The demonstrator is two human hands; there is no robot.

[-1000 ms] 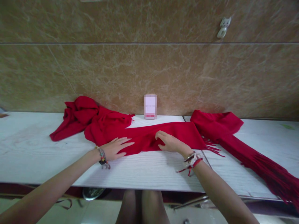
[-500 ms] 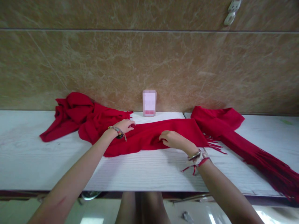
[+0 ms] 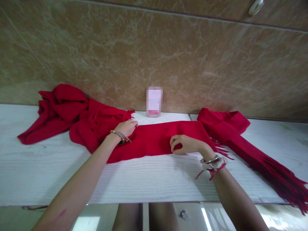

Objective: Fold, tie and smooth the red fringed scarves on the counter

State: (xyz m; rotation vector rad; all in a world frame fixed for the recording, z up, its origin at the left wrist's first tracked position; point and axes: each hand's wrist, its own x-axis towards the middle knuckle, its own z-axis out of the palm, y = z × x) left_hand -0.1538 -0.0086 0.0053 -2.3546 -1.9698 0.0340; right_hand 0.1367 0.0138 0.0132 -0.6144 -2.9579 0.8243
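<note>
A red scarf (image 3: 154, 138) lies flat across the middle of the white table, its short fringe pointing right. My left hand (image 3: 128, 127) is at its upper left part, fingers curled down and closed on the cloth. At the lower edge, right of the middle, my right hand (image 3: 184, 143) bends its thumb and fingers toward each other on the fabric, with red cloth showing between them. Both fingertips are partly hidden. On the left, a crumpled heap of red cloth (image 3: 69, 109) runs up to the flat scarf; where they join is hidden.
Another length of red scarf (image 3: 243, 146) is folded at the right, its long fringe reaching the front edge of the white table (image 3: 149, 179). A blurred-out phone-like object (image 3: 154, 101) leans on the brown marbled wall (image 3: 120, 57). A white object (image 3: 256, 7) is on the wall.
My right hand has moved slightly right along the lower edge, and the wrinkles there have flattened. My left hand has stayed nearly in place. The camera view has tilted and shifted.
</note>
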